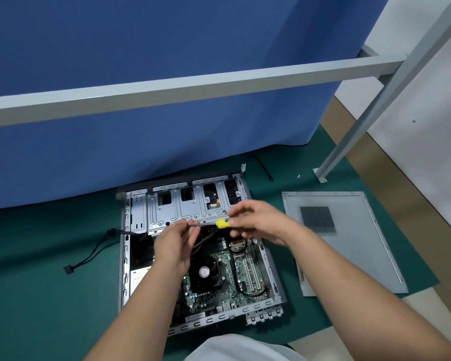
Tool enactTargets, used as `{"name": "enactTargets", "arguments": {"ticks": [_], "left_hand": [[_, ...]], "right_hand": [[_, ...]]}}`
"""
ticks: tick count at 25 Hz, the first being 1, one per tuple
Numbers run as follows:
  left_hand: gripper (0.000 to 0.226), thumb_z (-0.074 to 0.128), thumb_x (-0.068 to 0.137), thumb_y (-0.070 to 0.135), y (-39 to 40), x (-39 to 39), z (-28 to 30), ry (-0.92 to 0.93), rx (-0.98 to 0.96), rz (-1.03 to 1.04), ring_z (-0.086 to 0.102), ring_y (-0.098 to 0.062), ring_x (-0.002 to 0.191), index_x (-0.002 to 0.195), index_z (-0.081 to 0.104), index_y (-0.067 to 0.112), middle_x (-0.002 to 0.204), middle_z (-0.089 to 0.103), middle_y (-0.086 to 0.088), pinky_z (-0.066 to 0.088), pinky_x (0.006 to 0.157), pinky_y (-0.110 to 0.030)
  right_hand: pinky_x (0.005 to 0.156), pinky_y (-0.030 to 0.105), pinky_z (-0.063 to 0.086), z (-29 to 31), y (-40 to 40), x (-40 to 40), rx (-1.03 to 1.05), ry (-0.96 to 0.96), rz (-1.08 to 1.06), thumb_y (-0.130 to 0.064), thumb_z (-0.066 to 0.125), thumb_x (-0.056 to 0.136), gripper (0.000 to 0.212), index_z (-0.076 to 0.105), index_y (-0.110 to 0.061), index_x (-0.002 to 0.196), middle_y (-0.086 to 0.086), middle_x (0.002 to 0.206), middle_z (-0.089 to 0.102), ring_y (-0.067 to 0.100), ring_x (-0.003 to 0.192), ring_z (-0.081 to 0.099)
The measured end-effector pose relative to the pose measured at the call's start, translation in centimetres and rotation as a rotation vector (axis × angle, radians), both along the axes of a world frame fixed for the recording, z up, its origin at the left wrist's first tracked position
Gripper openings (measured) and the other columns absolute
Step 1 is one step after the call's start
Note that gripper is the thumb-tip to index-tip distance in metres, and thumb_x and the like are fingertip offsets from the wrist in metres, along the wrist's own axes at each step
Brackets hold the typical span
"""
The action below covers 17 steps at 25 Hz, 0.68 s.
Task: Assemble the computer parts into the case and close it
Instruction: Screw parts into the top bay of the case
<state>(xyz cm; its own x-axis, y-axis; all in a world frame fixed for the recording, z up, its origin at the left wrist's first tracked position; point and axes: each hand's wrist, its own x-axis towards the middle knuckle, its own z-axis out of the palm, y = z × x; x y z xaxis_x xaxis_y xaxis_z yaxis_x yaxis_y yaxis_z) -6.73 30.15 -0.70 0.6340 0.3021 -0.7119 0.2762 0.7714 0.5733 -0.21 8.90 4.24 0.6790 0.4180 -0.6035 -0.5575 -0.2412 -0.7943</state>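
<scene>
Above the open case: right hand gripping screwdriver handle, left hand pinching its tip, likely seating a screw.

My left hand covers the screwdriver tip, so I cannot tell what it touches. My right hand hides most of the handle. My arms cover part of the circuit board.
</scene>
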Motion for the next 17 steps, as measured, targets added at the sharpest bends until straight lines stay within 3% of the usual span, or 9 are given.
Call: {"name": "enactTargets", "arguments": {"ticks": [2,5,7,10,17], "left_hand": [[0.016,0.053,0.102,-0.005,0.1,-0.1,-0.2,0.023,-0.047,0.042,0.075,-0.031,0.091,0.116,0.059,-0.009,0.104,0.070,-0.027,0.065,0.072,-0.033],[0.013,0.055,0.101,-0.004,0.1,0.0,-0.1,0.040,-0.094,0.017,0.076,-0.035,0.094,0.112,0.060,-0.007,0.109,0.069,-0.030,0.065,0.073,-0.039],[0.011,0.055,0.101,-0.002,0.1,-0.1,-0.1,0.047,-0.105,-0.012,0.076,-0.037,0.094,0.110,0.059,-0.006,0.110,0.070,-0.031,0.065,0.073,-0.041],[0.011,0.053,0.103,0.001,0.2,-0.3,-0.2,0.048,-0.132,-0.037,0.076,-0.039,0.092,0.112,0.058,-0.004,0.112,0.070,-0.031,0.065,0.073,-0.044],[0.008,0.054,0.102,0.001,0.1,-0.6,-0.2,0.027,-0.215,-0.021,0.075,-0.041,0.095,0.106,0.058,-0.003,0.110,0.071,-0.032,0.065,0.074,-0.045]], "right_hand": [[0.075,0.029,0.063,-0.2,-0.2,0.1,0.167,0.033,-0.265,0.004,0.075,0.086,0.036,0.062,-0.005,0.118,0.022,0.107,0.075,0.034,0.097,0.075],[0.071,0.027,0.062,-2.0,1.3,-1.2,0.145,-0.134,-0.498,0.005,0.070,0.091,0.038,0.057,-0.015,0.121,0.021,0.109,0.072,0.032,0.091,0.077],[0.068,0.027,0.062,-3.3,2.0,-2.0,0.082,-0.233,-0.572,-0.001,0.067,0.096,0.038,0.051,-0.018,0.125,0.017,0.112,0.068,0.028,0.084,0.077],[0.075,0.033,0.063,-4.4,2.0,-2.4,0.084,-0.221,-0.667,-0.005,0.065,0.098,0.041,0.045,-0.022,0.130,0.014,0.111,0.066,0.026,0.084,0.077],[0.077,0.031,0.062,-5.1,2.1,-2.9,0.169,-0.246,-0.724,-0.002,0.065,0.097,0.037,0.052,-0.029,0.119,0.012,0.102,0.062,0.017,0.081,0.074]]}}
